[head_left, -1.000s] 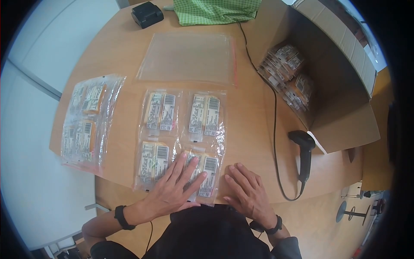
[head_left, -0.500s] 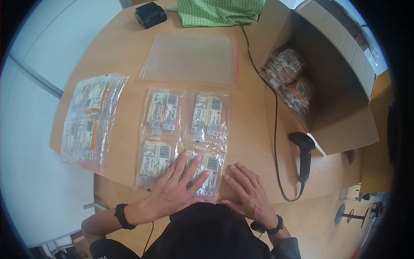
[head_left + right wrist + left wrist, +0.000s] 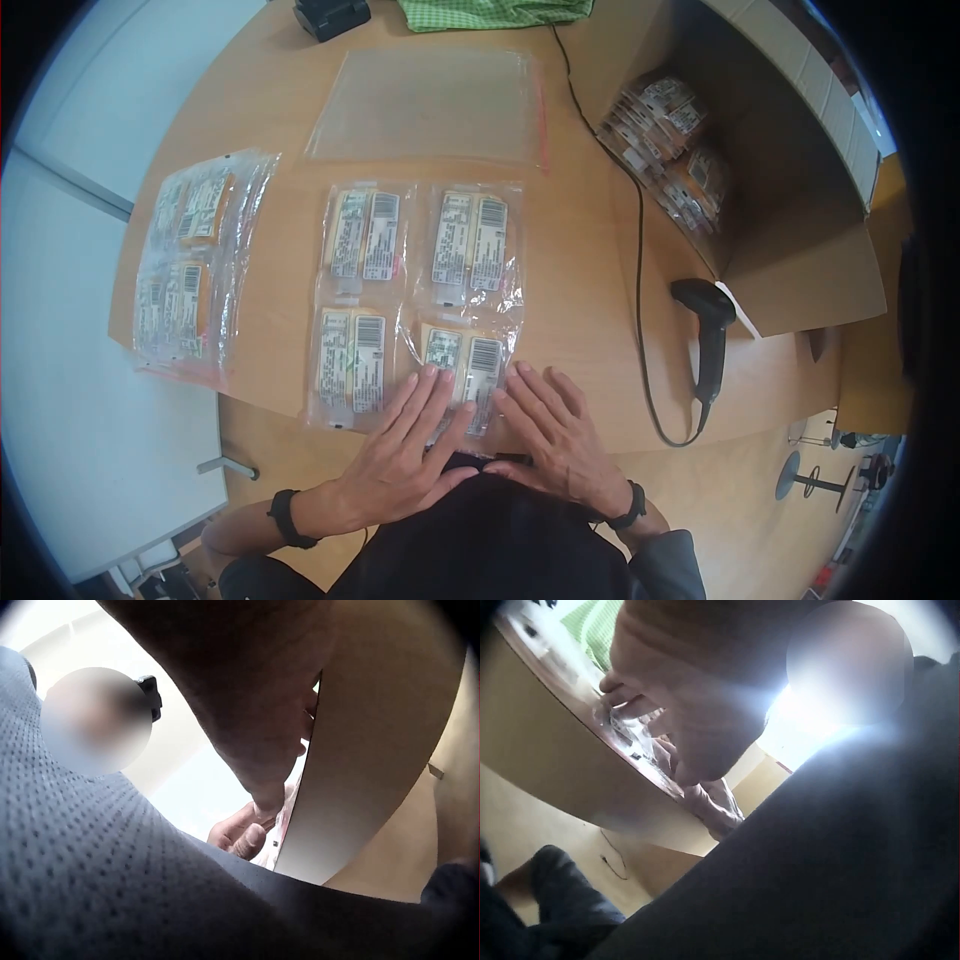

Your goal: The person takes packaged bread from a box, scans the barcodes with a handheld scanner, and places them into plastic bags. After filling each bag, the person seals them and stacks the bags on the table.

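Observation:
A clear plastic bag (image 3: 414,262) lies flat near the table's front edge, with several labelled packs side by side in two rows. The left hand (image 3: 396,462) rests on its lower part with fingers spread, the fingertips over the lower right pack (image 3: 485,367). Beside it the right hand (image 3: 563,440) lies palm down, its fingers extended and the fingertips at the bag's lower right edge. In the left wrist view the left hand (image 3: 690,682) shows from behind, fingers on the plastic. The right wrist view shows the right hand (image 3: 240,697) at the table edge.
Filled bags (image 3: 205,260) lie stacked at the left. An empty clear bag (image 3: 425,108) lies farther back. A cardboard box (image 3: 790,200) with several packs (image 3: 660,125) stands at the right, near a black scanner (image 3: 712,335) and its cable. A black device (image 3: 332,14) and green checked cloth (image 3: 490,12) are behind.
The right hand has moved left onto the bag's edge, closer to the left hand. The left hand has stayed on the bag. The head view has shifted, so the table items appear higher.

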### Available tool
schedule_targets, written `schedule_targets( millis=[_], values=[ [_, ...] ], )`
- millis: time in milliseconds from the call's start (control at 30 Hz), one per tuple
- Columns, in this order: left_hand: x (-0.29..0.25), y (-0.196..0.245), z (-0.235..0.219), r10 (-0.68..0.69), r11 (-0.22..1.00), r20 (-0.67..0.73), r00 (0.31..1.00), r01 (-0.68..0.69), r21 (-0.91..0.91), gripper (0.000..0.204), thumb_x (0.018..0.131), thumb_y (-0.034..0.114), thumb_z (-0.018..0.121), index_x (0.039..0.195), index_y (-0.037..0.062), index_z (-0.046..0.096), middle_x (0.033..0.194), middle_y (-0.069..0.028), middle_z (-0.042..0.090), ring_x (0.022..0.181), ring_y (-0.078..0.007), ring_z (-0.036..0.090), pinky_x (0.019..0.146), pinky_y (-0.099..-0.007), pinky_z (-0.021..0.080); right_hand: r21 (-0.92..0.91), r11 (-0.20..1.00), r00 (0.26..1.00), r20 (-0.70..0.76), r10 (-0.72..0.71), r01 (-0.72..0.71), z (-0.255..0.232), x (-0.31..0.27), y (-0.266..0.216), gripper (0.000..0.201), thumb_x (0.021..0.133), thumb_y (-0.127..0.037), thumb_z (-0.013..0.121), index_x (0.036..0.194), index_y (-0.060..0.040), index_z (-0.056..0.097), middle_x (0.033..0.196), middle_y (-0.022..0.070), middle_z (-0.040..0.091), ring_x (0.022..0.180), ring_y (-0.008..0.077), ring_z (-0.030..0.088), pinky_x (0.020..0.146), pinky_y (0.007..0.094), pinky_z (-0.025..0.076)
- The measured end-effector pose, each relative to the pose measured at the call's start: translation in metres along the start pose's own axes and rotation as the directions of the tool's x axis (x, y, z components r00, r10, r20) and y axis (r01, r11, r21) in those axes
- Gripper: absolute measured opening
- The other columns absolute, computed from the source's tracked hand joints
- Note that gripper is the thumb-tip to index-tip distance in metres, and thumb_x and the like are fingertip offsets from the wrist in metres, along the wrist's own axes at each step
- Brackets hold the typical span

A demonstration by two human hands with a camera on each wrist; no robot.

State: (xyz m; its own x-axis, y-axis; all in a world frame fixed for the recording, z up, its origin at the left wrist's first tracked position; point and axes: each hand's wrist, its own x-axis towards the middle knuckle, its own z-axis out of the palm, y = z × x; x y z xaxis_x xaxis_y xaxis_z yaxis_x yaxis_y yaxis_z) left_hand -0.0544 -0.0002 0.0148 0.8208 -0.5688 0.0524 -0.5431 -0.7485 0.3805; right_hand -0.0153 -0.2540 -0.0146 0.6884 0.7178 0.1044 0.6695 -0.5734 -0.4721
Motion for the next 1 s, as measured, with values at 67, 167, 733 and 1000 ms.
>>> schedule_targets(
  millis=[67,167,733,1000],
  values=[
    [0.004,-0.002,0.003,0.023,0.999,-0.006,1.0,-0.023,-0.026,0.078,0.091,0.041,0.076,0.147,-0.0067,0.049,0.156,-0.0351,0.04,0.149,-0.0497,0.036,0.123,-0.0576,0.028,-0.019,1.0,1.0,-0.003,-0.007,0.007,0.003,-0.001,0.002,0.09,0.085,-0.05,0.079,0.155,-0.0045,0.044,0.16,0.0206,0.043,0.152,0.0362,0.035,0.124,0.0527,0.026],
    [0.006,-0.006,0.002,0.059,0.996,0.0,0.998,-0.059,-0.071,0.081,0.092,0.04,0.075,0.151,-0.0058,0.045,0.158,-0.0352,0.037,0.149,-0.05,0.034,0.123,-0.0576,0.028,-0.019,1.0,0.999,-0.03,-0.01,0.009,0.009,-0.003,0.003,0.091,0.085,-0.049,0.08,0.157,-0.0098,0.042,0.161,0.0217,0.04,0.152,0.0378,0.035,0.123,0.0536,0.026],
    [-0.017,-0.049,0.001,-0.111,0.972,0.038,0.993,0.101,0.214,0.097,0.095,0.075,0.044,0.157,0.0008,0.037,0.165,-0.0293,0.028,0.155,-0.0489,0.022,0.124,-0.0636,0.015,-0.155,0.966,0.952,-0.193,-0.235,0.207,0.024,-0.004,-0.005,0.037,0.09,-0.022,0.076,0.121,-0.0034,0.07,0.136,0.0131,0.064,0.133,0.0324,0.059,0.105,0.0429,0.05],
    [-0.022,-0.034,0.003,-0.074,0.979,0.092,0.993,0.054,0.197,0.094,0.086,0.068,0.062,0.158,0.0108,0.041,0.168,-0.0207,0.029,0.155,-0.0462,0.022,0.12,-0.074,0.015,0.097,0.986,0.989,-0.062,-0.132,0.138,-0.009,0.019,-0.015,0.062,0.088,-0.029,0.079,0.142,-0.007,0.057,0.148,0.0162,0.054,0.139,0.0356,0.051,0.108,0.048,0.045]
  ],
)
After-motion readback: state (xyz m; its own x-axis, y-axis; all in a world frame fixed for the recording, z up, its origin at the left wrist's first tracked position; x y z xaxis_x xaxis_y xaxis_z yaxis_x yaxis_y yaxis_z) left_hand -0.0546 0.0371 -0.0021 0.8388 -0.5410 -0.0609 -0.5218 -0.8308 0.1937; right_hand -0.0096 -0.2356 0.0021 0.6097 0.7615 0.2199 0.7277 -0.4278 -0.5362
